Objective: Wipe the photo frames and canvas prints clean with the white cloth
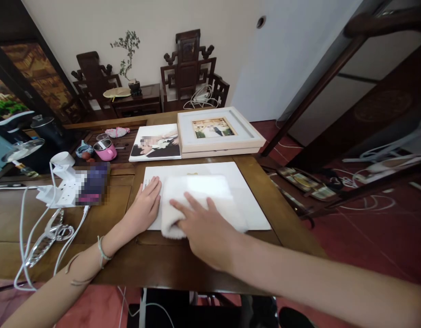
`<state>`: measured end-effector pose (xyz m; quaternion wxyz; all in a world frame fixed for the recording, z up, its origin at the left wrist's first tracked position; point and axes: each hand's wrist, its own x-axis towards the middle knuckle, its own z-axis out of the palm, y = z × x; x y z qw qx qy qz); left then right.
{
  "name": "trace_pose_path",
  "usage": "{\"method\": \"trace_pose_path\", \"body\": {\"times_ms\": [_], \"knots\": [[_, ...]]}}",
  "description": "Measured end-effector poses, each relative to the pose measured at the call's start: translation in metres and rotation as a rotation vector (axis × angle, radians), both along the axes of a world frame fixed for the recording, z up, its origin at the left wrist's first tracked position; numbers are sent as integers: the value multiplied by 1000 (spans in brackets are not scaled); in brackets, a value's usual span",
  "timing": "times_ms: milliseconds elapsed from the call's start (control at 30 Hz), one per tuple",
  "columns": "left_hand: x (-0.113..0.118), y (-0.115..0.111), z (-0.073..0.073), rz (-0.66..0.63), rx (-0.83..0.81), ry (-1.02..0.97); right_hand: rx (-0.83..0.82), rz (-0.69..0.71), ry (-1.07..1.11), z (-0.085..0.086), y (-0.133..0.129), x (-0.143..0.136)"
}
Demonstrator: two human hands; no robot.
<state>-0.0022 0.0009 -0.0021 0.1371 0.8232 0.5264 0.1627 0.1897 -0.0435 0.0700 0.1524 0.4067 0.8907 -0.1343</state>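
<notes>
Bare right forearm foremost; right hand splayed open on fluffy, folded white cloth; left hand open, palm down on flat, rectangular white board.

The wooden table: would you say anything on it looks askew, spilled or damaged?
I see no spill or damage. Only the white cables look untidy, looping loosely around the silver clip and over the near edge of the table, at left.

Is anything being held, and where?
The right hand presses on the white cloth's top; whether it grips a fold is unclear. The left hand lies flat.
</notes>
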Motion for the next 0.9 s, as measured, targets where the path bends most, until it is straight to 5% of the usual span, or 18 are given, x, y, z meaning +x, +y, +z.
{"method": "trace_pose_path", "body": {"times_ms": [200,400,500,600,767,900], "knots": [[1,1,9,113,104,-378,331,-133,77,-21,49,-20],[1,2,13,236,100,-541,254,157,156,-19,14,-23],[1,2,12,236,94,-488,73,254,110,-7,-10,-6],[1,2,7,144,50,-308,-77,176,71,6,-10,10],[4,-1,3,26,-15,-21,-96,-98,254,16,39,15],[7,-2,6,-1,40,39,45,-104,353,18,80,-5]]}}
